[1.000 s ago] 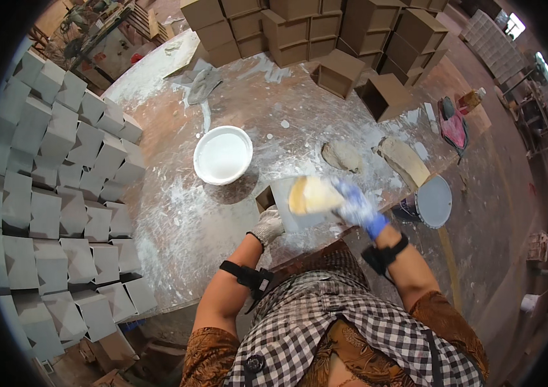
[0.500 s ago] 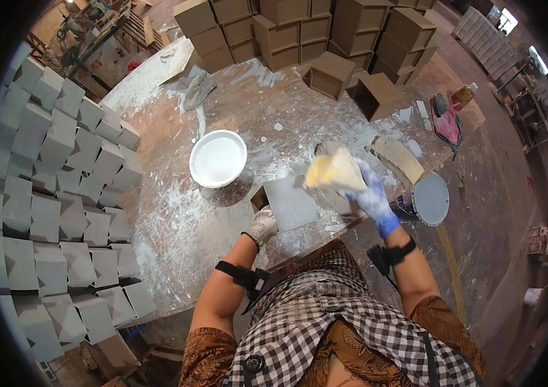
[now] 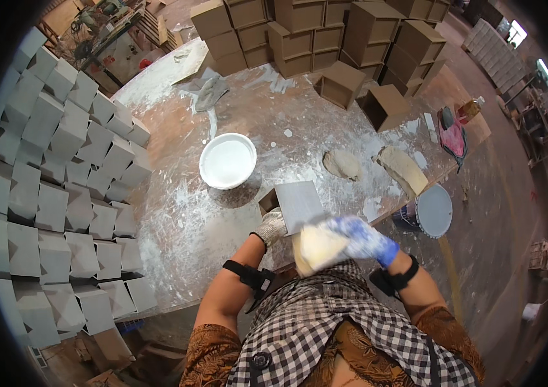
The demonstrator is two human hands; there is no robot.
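Note:
A small box (image 3: pixel 300 205), coated pale grey on its upper face, sits near the table's front edge with its open end to the left. My left hand (image 3: pixel 273 226), in a white knitted glove, holds it at that open end; some of the fingers are hidden there. Just in front of the box, over the table's edge, my right hand (image 3: pixel 359 240) in a blue and white glove grips a cream-yellow sponge (image 3: pixel 319 248). Both hand and sponge are smeared by motion. A white basin (image 3: pixel 204 169) of white liquid stands behind and left of the box.
Grey-white boxes (image 3: pixel 61 226) are stacked along the left side. Brown boxes (image 3: pixel 296 48) are piled at the back. Two crumpled cloths (image 3: pixel 342 164) lie right of the box. A bucket (image 3: pixel 434 209) stands beyond the table's right edge; a bottle (image 3: pixel 469 109) and pink cloth (image 3: pixel 452 138) lie back right.
My right hand has brought the sponge from right of the box down toward me, to its near side. The view has shifted slightly; my left hand still holds the box.

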